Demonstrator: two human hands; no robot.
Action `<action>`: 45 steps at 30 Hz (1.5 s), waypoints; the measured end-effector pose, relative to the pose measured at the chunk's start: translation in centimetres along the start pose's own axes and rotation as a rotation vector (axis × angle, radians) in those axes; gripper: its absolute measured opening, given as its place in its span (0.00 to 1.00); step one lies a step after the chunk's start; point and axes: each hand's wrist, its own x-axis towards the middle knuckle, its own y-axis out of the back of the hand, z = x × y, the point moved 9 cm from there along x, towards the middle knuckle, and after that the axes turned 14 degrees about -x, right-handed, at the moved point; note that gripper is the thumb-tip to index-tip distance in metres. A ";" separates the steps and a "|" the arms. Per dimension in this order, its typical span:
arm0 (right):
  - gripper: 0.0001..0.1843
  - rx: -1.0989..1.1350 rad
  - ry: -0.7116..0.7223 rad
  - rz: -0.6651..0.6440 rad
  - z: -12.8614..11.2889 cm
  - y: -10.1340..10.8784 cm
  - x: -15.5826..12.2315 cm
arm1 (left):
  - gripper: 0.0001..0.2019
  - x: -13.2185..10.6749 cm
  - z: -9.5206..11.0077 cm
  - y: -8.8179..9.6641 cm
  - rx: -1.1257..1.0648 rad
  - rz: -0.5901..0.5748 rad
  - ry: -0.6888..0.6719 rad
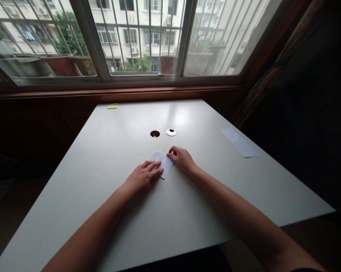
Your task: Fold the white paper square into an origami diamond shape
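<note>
A small piece of white paper (162,163), partly folded, lies on the white table (147,211) near its middle. My left hand (143,176) rests flat on the paper's left part, fingers stretched out and pressing it down. My right hand (181,158) is at the paper's right corner, with fingers curled and pinching a fold of the paper. Both forearms reach in from the near edge.
A round cable hole (155,133) and its loose silver cap (171,132) sit just beyond the paper. A white paper strip (239,142) lies at the right. A yellow sticky pad (112,106) is at the far edge below the barred window (142,37).
</note>
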 end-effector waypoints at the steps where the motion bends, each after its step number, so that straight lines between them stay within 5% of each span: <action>1: 0.06 -0.002 -0.001 0.006 0.0 0.0 0.0 | 0.20 0.0 0.0 0.0 0.000 0.000 -0.001; 10: 0.07 0.023 0.021 0.115 -0.1 0.8 -0.6 | 0.19 -0.1 0.1 0.1 -0.015 0.004 -0.041; 19: 0.12 -0.094 0.422 0.109 -4.3 0.5 -2.5 | 0.19 0.0 0.3 0.4 -0.019 0.029 -0.045; 30: 0.12 -0.203 0.262 0.078 -2.9 -0.1 -1.6 | 0.17 0.0 0.5 0.8 -0.033 0.037 -0.029; 37: 0.14 -0.230 0.015 0.182 -0.6 1.0 -1.3 | 0.17 0.0 0.3 0.6 -0.020 0.033 -0.012; 45: 0.13 -0.058 0.166 0.181 -1.4 1.4 -1.6 | 0.17 -0.1 0.5 1.7 0.073 0.070 0.020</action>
